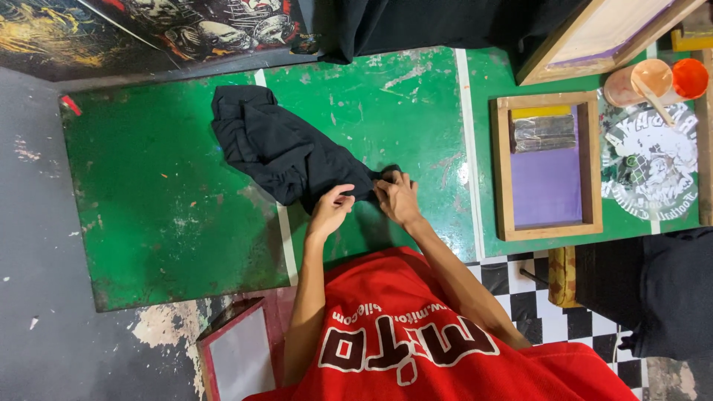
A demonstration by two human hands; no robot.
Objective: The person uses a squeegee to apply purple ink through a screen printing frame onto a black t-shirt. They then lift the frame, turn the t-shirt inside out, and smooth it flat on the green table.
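A crumpled black garment [278,145] lies on the green table top [156,200], stretching from the upper left down toward me. My left hand [330,212] pinches the near edge of the cloth with its fingertips. My right hand [397,197] grips the same edge just to the right, fingers curled over the fabric. Both hands sit close together at the garment's near end. I wear a red shirt with white and dark lettering [416,334].
A wooden printing frame with purple mesh [547,167] lies to the right. Beyond it are a printed round design [653,163], an orange cup with a stick [650,82], another wooden frame [594,37], black cloth [416,22] and printed posters [148,30]. Checkered floor [572,312] shows lower right.
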